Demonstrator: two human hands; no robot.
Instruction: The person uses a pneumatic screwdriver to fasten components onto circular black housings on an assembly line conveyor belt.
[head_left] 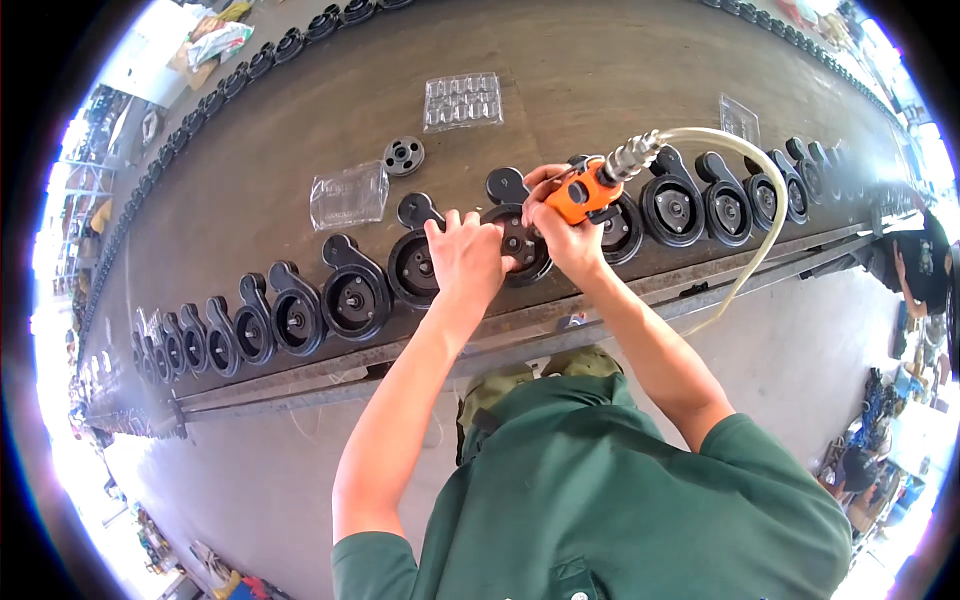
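My right hand (570, 235) is closed around an orange air tool (578, 195) with a metal hose coupling at its top. The tool is over a black round housing (515, 245) with a disc in its middle; where its tip ends is hidden by the hand. My left hand (466, 258) grips the left side of that housing, thumb on the disc and fingers bent over the rim. Just left of it, partly behind my left hand, lies another black round housing (412, 268) with a rounded arm pointing away from me.
More such housings (356, 300) line the near edge of the long table (580, 90) on both sides. Farther in lie a loose black disc (404, 156) and clear plastic trays (462, 102). A pale hose (768, 240) loops from the tool down past the table's edge. Another person (915, 260) is at far right.
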